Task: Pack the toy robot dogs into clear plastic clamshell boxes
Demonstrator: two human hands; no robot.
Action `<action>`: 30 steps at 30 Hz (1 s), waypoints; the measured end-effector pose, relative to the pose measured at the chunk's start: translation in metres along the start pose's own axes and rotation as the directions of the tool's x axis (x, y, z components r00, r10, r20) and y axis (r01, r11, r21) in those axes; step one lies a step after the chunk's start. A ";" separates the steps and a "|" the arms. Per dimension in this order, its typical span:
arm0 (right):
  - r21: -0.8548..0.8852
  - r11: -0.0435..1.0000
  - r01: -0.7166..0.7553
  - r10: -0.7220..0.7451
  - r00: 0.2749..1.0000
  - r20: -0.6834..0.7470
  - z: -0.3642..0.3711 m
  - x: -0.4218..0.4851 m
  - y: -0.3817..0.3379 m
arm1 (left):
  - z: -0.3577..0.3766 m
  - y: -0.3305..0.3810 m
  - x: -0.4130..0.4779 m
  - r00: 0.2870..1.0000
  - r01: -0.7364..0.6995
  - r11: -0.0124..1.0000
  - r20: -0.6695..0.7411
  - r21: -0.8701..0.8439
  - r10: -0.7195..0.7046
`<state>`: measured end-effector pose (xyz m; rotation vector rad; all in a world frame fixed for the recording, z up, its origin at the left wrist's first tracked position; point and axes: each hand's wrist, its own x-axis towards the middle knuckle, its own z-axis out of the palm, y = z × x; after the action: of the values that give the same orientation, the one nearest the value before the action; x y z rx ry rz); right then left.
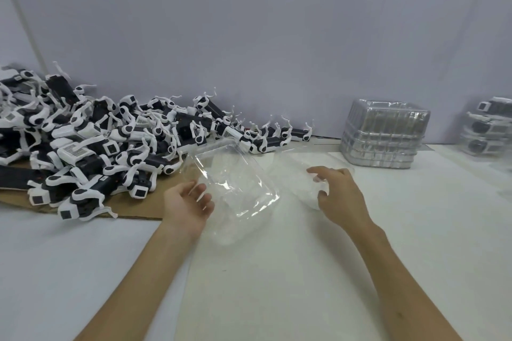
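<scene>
An open clear clamshell box sits in front of me on the white table. Its left half is tilted up and its right half lies flat. My left hand is palm up, its relaxed fingers touching the near left edge of the raised half. My right hand curls over the right half, thumb and fingers pinching its near end. A big heap of black and white toy robot dogs lies at the left on brown cardboard, reaching along the wall towards the box.
A stack of empty clear clamshell boxes stands at the back right. Packed boxes with dogs inside are stacked at the far right edge. A grey wall closes off the back of the table.
</scene>
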<state>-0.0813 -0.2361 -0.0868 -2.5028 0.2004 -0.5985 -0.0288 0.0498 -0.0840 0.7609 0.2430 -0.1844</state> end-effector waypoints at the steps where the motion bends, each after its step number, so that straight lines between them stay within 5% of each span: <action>1: 0.004 1.000 0.014 -0.014 1.000 -0.027 0.002 0.000 0.001 | 0.000 -0.001 0.000 1.000 0.007 1.000 -0.003 0.005 -0.007; 14: 0.156 0.973 0.171 -0.120 0.949 -0.291 0.005 0.002 -0.001 | 0.002 -0.008 0.000 1.000 0.026 0.998 0.006 0.064 -0.026; 20: 0.043 0.999 -0.021 0.015 0.990 0.140 0.011 0.006 0.014 | 0.002 -0.009 0.001 0.998 0.041 0.999 0.050 0.029 -0.042; 23: 0.322 0.945 -0.050 0.026 0.997 0.077 0.010 -0.001 -0.004 | 0.001 -0.011 0.001 0.996 0.017 0.999 0.093 -0.033 -0.014; 26: 0.623 0.767 -0.153 -0.005 0.970 0.244 0.006 -0.006 -0.032 | 0.001 -0.012 -0.002 0.988 -0.059 0.988 0.131 -0.141 0.078; 30: 0.646 0.741 -0.180 -0.089 0.929 0.360 0.014 -0.017 -0.052 | 0.003 -0.015 -0.008 0.969 -0.066 0.981 0.221 -0.185 0.107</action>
<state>-0.0888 -0.1810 -0.0750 -1.8322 -0.0931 -0.1137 -0.0394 0.0374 -0.0896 0.5668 0.0048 -0.1644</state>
